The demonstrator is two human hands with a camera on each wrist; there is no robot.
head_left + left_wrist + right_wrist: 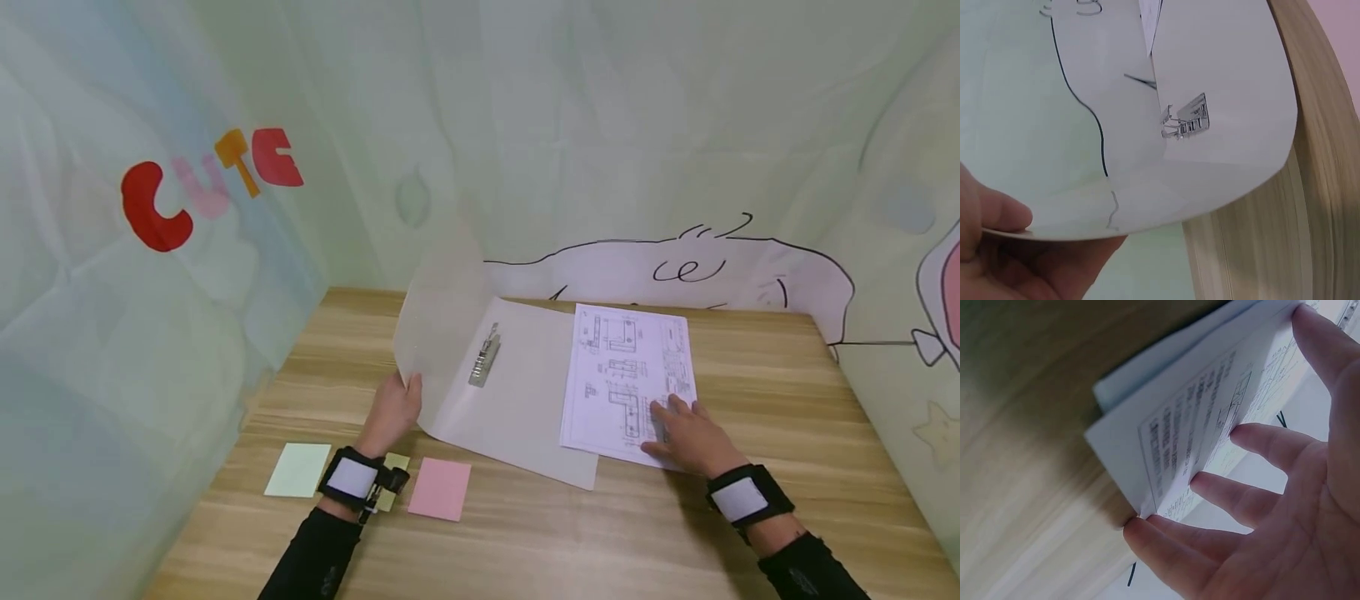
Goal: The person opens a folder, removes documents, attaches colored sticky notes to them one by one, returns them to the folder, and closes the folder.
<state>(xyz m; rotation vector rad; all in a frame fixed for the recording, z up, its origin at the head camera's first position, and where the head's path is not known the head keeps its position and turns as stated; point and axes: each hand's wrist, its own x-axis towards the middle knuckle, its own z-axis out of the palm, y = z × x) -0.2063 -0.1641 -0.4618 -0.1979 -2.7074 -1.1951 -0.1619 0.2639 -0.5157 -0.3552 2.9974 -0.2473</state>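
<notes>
A pale translucent clip folder (517,408) lies opened on the table, its metal clip (485,358) near the fold. My left hand (396,408) pinches the edge of its raised front cover (438,325) between thumb and fingers; the left wrist view shows the cover bending up from this grip. To the right, printed sheets with technical drawings (600,425) overlap the folder's right side. My right hand (693,437) rests spread fingers on their lower right corner. In the right wrist view the fingertips (1200,481) touch the top sheet, with another sheet (1107,394) showing beneath it.
On the wooden table (570,542), a mint sticky note pad (296,469) and a pink one (440,489) lie near the front left. A yellow pad (396,462) sits between them, partly behind my left wrist. A printed fabric backdrop (600,150) encloses the table's back and sides.
</notes>
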